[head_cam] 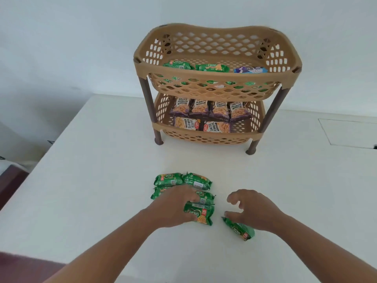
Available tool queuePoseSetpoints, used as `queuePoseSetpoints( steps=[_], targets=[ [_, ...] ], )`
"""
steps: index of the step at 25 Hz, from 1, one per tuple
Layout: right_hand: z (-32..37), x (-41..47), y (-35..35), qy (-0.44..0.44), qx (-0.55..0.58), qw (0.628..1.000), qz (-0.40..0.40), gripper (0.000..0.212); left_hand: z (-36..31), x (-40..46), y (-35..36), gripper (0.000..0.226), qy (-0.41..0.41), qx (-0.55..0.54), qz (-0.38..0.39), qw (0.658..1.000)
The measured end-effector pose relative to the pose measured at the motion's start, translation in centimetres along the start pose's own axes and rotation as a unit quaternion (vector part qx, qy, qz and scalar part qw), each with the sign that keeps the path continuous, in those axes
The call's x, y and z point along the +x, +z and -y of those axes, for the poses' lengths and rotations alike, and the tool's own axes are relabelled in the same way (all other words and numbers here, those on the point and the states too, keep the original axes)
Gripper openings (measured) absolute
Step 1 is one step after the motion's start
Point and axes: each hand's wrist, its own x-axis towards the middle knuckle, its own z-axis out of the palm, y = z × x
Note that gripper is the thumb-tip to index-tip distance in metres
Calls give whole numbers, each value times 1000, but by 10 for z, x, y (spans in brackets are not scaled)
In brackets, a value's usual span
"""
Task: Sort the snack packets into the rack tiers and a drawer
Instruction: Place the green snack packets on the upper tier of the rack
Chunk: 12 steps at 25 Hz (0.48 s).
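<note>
Head view. Two-tier tan plastic rack (216, 92) at far side of white table (91, 180).

Top tier (204, 45): green biscuit packets (212, 67), one blue packet (251, 70), writing too blurred to read.

Bottom tier (206, 135): purple peanut packets (201, 108), "SALTED PEANUTS" legible on several, four upright at back, two lying in front.

Near edge: cluster of green packets (183, 181) on table, touching one another. Left hand (173, 207) pressed down over cluster, fingers closing on front packet (201, 214); partial print legible, "14%" and letters resembling "MOMS", brand uncertain. Barcode strip visible on packet behind.

Right hand (253, 209) with fingers curled and apart, empty, thumb touching stray green packet (239, 229) lying tilted beside cluster.

No drawer in view.

Risks, judged: glossy wrappers likely slippery; several gathered at once may slide apart or drop. Stray packet only touched, not gripped, may skid away. Top tier already well filled, so stacking could spill over rim.
</note>
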Motion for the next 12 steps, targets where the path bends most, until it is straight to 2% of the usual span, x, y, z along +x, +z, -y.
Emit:
queuePoseSetpoints(
  steps=[4,9,12],
  targets=[
    [-9,-13,20,-5,-11,999,39,64,-10,-14,22,54,-15,66,-30,997],
    [-15,-23,34,-27,-6,999,38,49,-26,-24,46,60,-43,142,-67,987],
    [-20,-27,38,-27,35,998,33,53,-36,-29,58,56,-62,144,-94,983]
  ],
)
